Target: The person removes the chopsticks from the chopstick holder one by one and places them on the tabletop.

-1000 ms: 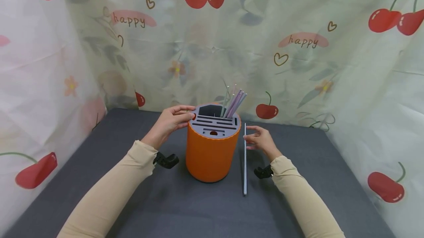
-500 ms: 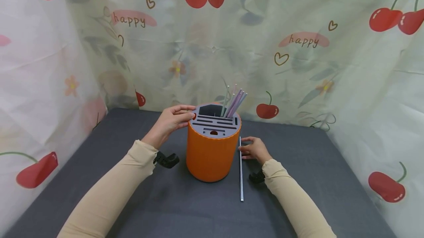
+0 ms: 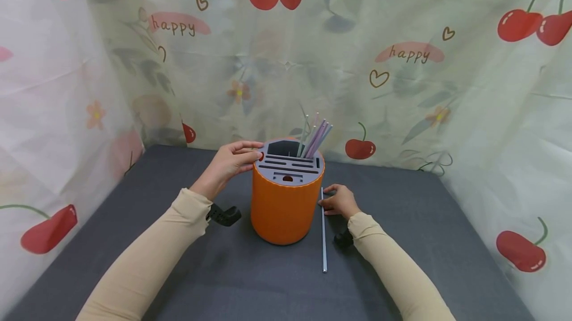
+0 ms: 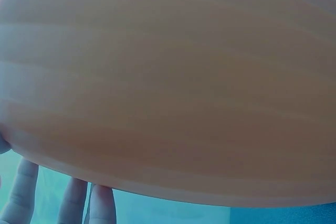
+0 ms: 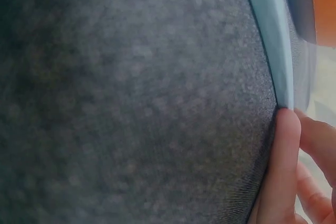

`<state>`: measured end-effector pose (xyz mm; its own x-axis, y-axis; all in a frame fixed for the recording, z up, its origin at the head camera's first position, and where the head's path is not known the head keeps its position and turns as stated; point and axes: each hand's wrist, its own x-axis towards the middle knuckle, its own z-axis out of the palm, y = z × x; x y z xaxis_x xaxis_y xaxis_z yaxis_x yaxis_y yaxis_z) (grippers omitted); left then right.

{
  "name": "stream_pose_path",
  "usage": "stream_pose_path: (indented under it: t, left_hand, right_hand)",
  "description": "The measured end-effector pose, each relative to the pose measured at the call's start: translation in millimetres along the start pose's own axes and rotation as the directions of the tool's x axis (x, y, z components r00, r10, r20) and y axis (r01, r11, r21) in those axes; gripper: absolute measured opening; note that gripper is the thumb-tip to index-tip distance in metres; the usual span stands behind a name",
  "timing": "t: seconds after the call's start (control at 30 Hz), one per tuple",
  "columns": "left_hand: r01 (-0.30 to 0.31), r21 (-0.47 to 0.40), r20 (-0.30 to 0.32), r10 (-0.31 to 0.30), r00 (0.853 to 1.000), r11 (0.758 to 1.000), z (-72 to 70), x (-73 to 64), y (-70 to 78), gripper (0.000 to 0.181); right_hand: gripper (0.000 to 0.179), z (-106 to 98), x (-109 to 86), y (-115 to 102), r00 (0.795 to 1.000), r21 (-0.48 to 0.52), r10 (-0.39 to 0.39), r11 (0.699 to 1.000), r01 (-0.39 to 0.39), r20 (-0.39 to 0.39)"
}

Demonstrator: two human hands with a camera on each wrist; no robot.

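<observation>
An orange cylindrical knife holder [image 3: 282, 214] with a grey slotted top [image 3: 290, 164] stands upright on the table. At the left side of its rim, my left hand [image 3: 228, 164] grips it, thumb near the small round hole; its fingertips show at the holder's edge in the left wrist view. Just right of the holder, my right hand [image 3: 340, 201] pinches a light blue chopstick [image 3: 323, 241] near its far end. The right wrist view shows the chopstick [image 5: 273, 30] close over the dark cloth, thumb and fingers on it. Several pastel chopsticks [image 3: 316, 138] lean in the holder's back compartment.
A dark grey cloth [image 3: 214, 281] covers the table. White curtains [image 3: 286, 63] printed with cherries enclose it at the back and both sides. A black wrist camera [image 3: 225, 216] is strapped at the left wrist, another [image 3: 343, 238] at the right.
My right hand has moved left and toward me with the light blue chopstick, bringing it closer to the holder and lower in view. The left hand and holder stay put.
</observation>
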<state>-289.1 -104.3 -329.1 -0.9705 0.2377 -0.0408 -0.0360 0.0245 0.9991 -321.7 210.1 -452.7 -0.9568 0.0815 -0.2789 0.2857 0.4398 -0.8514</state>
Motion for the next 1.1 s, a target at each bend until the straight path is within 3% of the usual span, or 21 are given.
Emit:
stream_pose_path:
  t: [0.4,0.5,0.63,0.7,0.8,0.97,1.1]
  left_hand:
    - [-0.004,0.005,0.000,0.004,1.000,1.000,-0.9,1.6,-1.3,0.040]
    - [-0.004,0.007,0.001,0.004,1.000,1.000,-0.7,1.4,-1.2,0.040]
    - [-0.003,0.006,0.005,0.003,1.000,1.000,-0.7,0.9,-1.4,0.041]
    - [-0.003,0.006,0.006,0.003,1.000,1.000,-0.9,0.7,-1.6,0.041]
    - [-0.002,0.006,0.006,0.002,1.000,1.000,-1.1,0.5,-1.8,0.041]
    - [0.000,0.002,0.004,-0.001,1.000,1.000,-1.4,0.7,-2.0,0.041]
    - [0.003,-0.005,0.003,-0.003,1.000,1.000,-1.5,1.7,-2.1,0.041]
  right_hand:
    - [0.042,-4,-1.4,-2,1.000,0.029,0.004,1.000,-0.005,0.021]
    - [0.043,-14,-4.2,-9,0.999,0.098,-0.023,0.995,0.020,0.035]
    - [0.049,-34,-15.2,-35,0.992,0.213,-0.123,0.971,0.113,0.037]
    - [0.049,-45,-23.9,-53,0.982,0.284,-0.187,0.943,0.172,0.027]
    - [0.042,-60,-40.5,-79,0.950,0.400,-0.312,0.871,0.284,0.005]
    - [0.038,-66,-73.2,-111,0.859,0.537,-0.510,0.716,0.446,-0.034]
    - [0.034,-61,-87.0,-121,0.798,0.546,-0.602,0.658,0.519,-0.033]
